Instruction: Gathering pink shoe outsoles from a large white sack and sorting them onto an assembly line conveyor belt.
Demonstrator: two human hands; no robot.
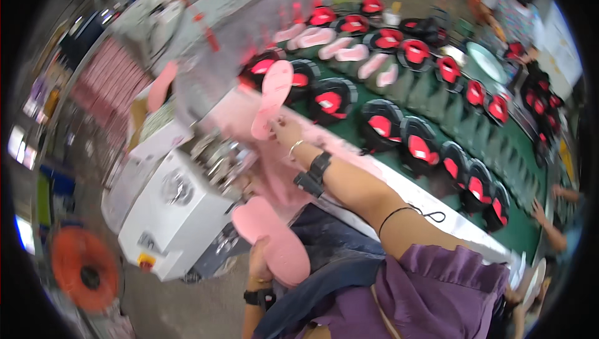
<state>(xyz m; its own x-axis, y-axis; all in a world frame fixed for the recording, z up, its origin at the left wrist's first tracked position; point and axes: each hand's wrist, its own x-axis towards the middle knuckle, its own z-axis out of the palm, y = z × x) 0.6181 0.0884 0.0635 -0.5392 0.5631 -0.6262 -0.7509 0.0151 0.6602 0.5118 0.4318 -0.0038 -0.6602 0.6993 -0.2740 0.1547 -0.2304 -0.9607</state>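
My right hand (287, 133) reaches forward and grips the heel end of a pink insole (274, 89), which stands tilted upward above the pink-dusted ledge. Lower and nearer to me, my left hand (259, 259) has its fingers around the edge of another pink insole (282, 248). That one looks larger because it is closer, and part of the hand is hidden behind it. Between my hands and to the left stands a white machine (178, 208) with a metal mechanism (221, 158) on its side. One more pink insole (162, 86) leans at a box beside the machine.
A green conveyor (387, 176) beyond the ledge carries rows of black-and-red shoe uppers (380, 120) and loose pink insoles (374, 64). Stacked pink sheets (109, 83) stand left. An orange fan (84, 268) is lower left. Co-workers' hands (543, 214) show along the conveyor's right side.
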